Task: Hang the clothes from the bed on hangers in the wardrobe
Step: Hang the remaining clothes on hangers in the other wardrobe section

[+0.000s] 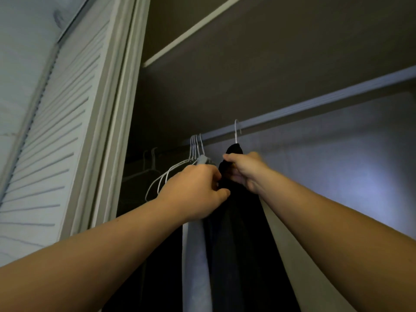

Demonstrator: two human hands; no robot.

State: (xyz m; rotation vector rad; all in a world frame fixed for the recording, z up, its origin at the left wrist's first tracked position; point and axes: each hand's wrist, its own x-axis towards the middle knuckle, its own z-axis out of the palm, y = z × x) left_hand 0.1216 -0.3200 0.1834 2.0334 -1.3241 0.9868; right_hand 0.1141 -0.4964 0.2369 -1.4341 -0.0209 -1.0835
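The wardrobe (292,64) is filling most of the frame, with its louvred door (56,131) standing along the left edge and its rail (315,104) running from centre up to the right edge. The dark garment (243,244) is hanging down the lower centre, squeezed between a pale garment (195,255) on its left and another pale cloth (292,266) on its right.

Both hands are working at its top, in the middle of the frame. The left hand (195,190) is pinching the dark cloth with curled fingers, and the right hand (245,170) is gripping the shoulder just under the hanger (236,131).

The main risk is sitting in that small white hook: it is showing at the rail, but I cannot tell whether it is properly seated over it. If the hands are tugging the cloth downwards or sideways while straightening it, the hook may be riding off and the garment dropping.

The cloth may also be sliding off one end of the hanger if the pull is uneven. The empty hangers (195,145), bunched just left of centre, are lying close to the left wrist and may be snagging or getting knocked loose.
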